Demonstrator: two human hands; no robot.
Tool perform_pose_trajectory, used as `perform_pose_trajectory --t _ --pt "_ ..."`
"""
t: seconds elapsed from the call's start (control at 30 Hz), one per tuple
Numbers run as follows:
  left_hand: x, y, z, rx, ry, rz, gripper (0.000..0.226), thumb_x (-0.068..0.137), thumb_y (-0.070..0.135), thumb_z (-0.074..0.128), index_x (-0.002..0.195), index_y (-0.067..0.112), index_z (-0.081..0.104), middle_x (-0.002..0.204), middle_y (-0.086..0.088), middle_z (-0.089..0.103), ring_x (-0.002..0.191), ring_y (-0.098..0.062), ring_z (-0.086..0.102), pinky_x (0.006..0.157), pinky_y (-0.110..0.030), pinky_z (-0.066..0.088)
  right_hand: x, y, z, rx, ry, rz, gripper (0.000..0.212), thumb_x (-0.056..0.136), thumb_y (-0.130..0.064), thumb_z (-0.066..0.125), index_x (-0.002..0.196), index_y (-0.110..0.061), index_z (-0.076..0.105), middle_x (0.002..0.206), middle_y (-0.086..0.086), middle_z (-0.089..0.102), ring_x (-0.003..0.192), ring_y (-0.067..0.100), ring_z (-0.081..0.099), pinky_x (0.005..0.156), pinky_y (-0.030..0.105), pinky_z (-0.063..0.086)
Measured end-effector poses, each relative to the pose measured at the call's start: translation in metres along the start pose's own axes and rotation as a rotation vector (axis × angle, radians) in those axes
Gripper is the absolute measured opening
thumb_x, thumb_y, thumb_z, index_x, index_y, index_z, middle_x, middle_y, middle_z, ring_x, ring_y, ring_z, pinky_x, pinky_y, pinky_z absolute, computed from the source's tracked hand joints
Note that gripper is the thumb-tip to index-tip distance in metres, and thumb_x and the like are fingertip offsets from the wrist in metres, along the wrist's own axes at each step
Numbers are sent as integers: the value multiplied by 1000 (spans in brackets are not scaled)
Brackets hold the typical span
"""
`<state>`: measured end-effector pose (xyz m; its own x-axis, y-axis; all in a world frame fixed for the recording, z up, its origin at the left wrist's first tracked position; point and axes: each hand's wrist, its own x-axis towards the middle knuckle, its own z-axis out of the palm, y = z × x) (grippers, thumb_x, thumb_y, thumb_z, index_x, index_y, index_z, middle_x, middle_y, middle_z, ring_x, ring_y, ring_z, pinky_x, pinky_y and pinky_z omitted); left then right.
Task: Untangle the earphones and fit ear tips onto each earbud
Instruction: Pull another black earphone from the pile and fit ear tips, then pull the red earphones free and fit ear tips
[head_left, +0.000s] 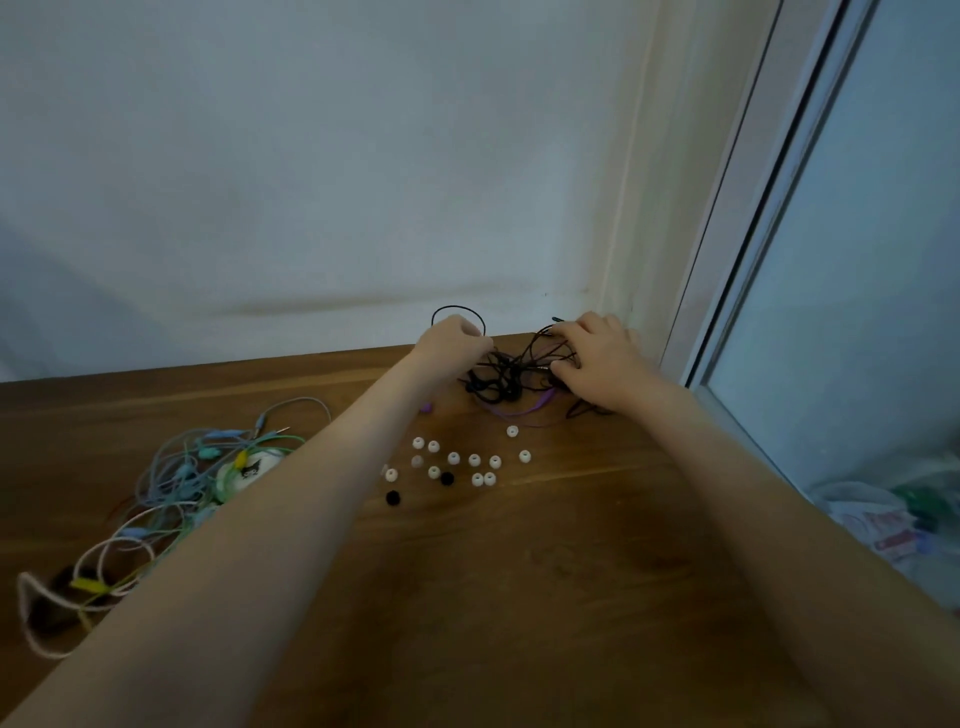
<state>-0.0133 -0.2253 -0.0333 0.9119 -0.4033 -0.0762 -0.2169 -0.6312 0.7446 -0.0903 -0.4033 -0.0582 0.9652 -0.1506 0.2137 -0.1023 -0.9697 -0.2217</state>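
Note:
A knot of black earphone cable (501, 376) lies at the far edge of the wooden table (519, 571), with a purple cable (519, 413) running under it. My left hand (452, 338) grips a black strand of it in a fist, and a loop rises above the knuckles. My right hand (597, 358) holds other black strands at the right side of the knot, fingers curled. Several white ear tips (474, 460) and two black ear tips (393, 498) lie scattered on the table nearer me.
A second tangle of pastel earphones (182, 478) in green, blue, yellow and white sits at the table's left. A white wall stands right behind the table. A window frame (737, 249) borders the right side, with a plastic bag (883, 514) below it.

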Motion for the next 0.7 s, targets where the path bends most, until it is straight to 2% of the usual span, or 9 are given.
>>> perform_pose_trajectory --t 0.1,0.23,0.37,0.47,0.6,0.7 --pt "-22 -5 -13 107 31 7 27 97 24 49 119 11 58 109 -3 58 107 -21 55 88 -31 44 -10 -26 -5 45 18 -58 50 93 -33 52 140 -21 40 138 5 42 129 26 31 106 41 23" --pt "-66 -23 -39 261 47 -25 30 98 16 44 125 15 54 129 -7 55 117 -24 52 86 -29 41 -27 -82 -1 115 -46 -219 48 93 -30 52 139 -20 41 135 3 42 128 23 30 105 41 22" --pt "-112 -59 -74 457 24 -101 36 95 9 42 131 11 49 134 -10 51 122 -29 48 91 -33 42 -48 -150 16 156 -190 -384 48 95 -30 51 141 -20 39 138 3 42 129 22 31 107 42 25" --pt "-141 -91 -98 627 43 -198 38 95 13 44 132 9 44 135 -17 45 124 -35 40 99 -40 39 -64 -196 31 213 -292 -482 52 95 -32 53 142 -17 37 142 5 42 131 23 34 109 45 29" --pt "-183 -122 -122 718 259 -259 52 88 22 53 137 13 37 141 -15 30 129 -37 26 105 -45 28 -84 -245 48 279 -395 -532 58 93 -38 56 143 -19 35 144 4 39 132 23 34 109 43 29" --pt "-204 -143 -135 779 282 -343 58 88 44 57 134 12 40 137 -15 39 128 -35 32 102 -44 31 -92 -266 58 281 -360 -496 53 93 -40 56 140 -19 40 137 5 39 129 25 35 105 39 28"
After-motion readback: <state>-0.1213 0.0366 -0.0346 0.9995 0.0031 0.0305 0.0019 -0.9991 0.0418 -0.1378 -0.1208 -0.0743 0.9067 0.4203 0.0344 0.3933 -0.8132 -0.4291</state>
